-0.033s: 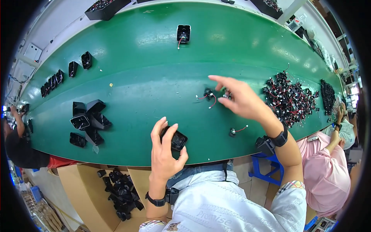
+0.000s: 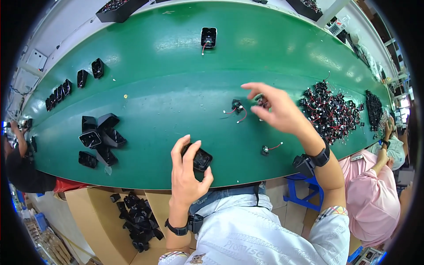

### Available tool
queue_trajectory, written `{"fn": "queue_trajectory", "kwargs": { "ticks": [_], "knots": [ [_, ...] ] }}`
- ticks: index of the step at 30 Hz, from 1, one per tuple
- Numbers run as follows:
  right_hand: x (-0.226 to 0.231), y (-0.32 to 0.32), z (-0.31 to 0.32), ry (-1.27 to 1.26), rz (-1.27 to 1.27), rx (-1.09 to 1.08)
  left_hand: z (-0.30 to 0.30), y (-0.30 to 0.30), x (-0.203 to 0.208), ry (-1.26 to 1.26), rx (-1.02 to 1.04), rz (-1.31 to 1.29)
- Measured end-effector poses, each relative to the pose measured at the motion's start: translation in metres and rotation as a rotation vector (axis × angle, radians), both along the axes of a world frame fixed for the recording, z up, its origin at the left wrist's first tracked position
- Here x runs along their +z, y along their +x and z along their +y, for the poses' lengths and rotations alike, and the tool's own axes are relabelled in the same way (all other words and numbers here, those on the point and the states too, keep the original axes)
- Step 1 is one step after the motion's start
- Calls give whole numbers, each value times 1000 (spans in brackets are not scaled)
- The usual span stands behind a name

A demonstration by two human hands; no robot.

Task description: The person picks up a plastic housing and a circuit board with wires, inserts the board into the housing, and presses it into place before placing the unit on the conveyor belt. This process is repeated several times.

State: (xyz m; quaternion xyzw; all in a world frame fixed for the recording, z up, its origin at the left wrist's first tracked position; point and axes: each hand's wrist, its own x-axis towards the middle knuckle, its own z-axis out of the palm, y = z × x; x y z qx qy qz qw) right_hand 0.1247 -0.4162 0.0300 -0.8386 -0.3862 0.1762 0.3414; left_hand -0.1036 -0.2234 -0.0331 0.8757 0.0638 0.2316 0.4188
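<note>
My left hand (image 2: 190, 174) has its fingers and thumb around a black open plastic case (image 2: 202, 159) at the table's near edge. Farther right, my right hand (image 2: 278, 108) hovers with thumb and fingers apart. Just left of its fingertips lies a small black part with red wires (image 2: 237, 107). Another small dark part (image 2: 261, 101) shows between the thumb and fingers, partly covered; whether they touch it I cannot tell. A single wired part (image 2: 265, 150) rests nearer to me, below the right hand.
Several black cases (image 2: 104, 138) cluster at left, and a row of cases (image 2: 59, 93) stands behind them. One case with a red wire (image 2: 209, 38) sits at the far middle. A big heap of wired parts (image 2: 331, 112) lies right. A cardboard box (image 2: 95, 216) stands below the table.
My right hand has shifted slightly right, leaving a wider gap to the wired part on its left. My left hand keeps its hold on the case.
</note>
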Motion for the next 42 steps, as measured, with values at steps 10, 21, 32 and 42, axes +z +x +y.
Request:
{"fn": "queue_trajectory", "kwargs": {
  "ticks": [10,21,32,42],
  "knots": [
    [-9,1,-31,180,354,-236,2,-1,-5,17,-8,7],
    [-16,1,-25,502,722,-82,1,0,-5,77,-38,24],
    [6,-91,-16,416,696,-70,-15,10,3,-38,-151,34],
    [-14,-118,24,438,-239,157,-20,5,15,98,81,-97]
  ]
}}
